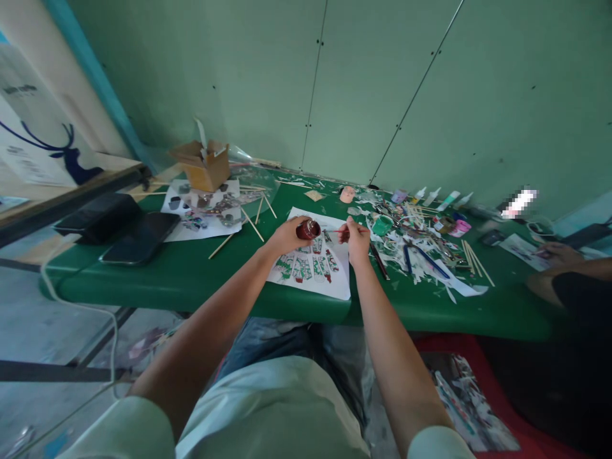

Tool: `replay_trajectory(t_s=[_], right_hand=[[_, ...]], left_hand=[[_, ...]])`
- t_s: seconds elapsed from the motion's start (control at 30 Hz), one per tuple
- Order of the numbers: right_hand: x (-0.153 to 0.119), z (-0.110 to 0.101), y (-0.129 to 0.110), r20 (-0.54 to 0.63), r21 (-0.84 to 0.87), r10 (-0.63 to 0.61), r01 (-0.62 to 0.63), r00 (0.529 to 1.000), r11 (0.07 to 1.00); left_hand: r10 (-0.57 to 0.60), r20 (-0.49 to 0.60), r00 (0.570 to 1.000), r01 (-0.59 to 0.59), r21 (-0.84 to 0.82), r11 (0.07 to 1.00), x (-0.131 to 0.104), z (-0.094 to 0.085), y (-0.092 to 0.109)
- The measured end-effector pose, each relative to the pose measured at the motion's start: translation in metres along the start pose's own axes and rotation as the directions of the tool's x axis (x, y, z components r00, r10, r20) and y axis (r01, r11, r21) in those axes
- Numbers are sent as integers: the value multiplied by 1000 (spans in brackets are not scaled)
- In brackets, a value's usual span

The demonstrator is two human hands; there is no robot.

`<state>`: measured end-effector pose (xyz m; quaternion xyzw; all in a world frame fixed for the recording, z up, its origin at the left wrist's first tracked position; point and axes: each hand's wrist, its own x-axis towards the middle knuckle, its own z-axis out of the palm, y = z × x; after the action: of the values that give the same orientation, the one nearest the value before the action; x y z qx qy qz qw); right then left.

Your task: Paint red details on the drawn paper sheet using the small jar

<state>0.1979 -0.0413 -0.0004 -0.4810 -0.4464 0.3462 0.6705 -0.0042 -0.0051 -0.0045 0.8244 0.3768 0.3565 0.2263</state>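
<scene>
My left hand (285,236) is wrapped round a small dark red jar (308,230), its open mouth tilted toward the right. My right hand (356,239) pinches a thin brush (335,231) whose end points left, toward the jar. Both hands are over a white sheet (335,287) on the green table (191,280). Rows of small pieces coloured green, white and red (303,268) lie on the sheet, partly hidden by my left hand.
Left are a cardboard box (204,167), a second sheet (179,231), wooden sticks (220,247) and a black phone (141,237). Right are paper scraps (421,252), pens (433,261) and small bottles (433,196). A person's hand (559,254) is at the far right.
</scene>
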Motion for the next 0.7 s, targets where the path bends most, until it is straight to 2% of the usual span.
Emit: replay_trajectory(t_s=[0.13, 0.33, 0.7], right_hand=[[1, -1, 3, -14, -22, 1, -2, 1000, 1000], [-3, 1, 5, 62, -213, 126, -110, 990, 971], [-3, 1, 7, 119, -313, 123, -81, 985, 946]], left_hand=[[-8, -2, 1000, 8, 10, 1000, 0, 0, 0], [-64, 15, 998, 63, 43, 997, 0, -2, 3], [-80, 22, 997, 78, 53, 996, 0, -3, 6]])
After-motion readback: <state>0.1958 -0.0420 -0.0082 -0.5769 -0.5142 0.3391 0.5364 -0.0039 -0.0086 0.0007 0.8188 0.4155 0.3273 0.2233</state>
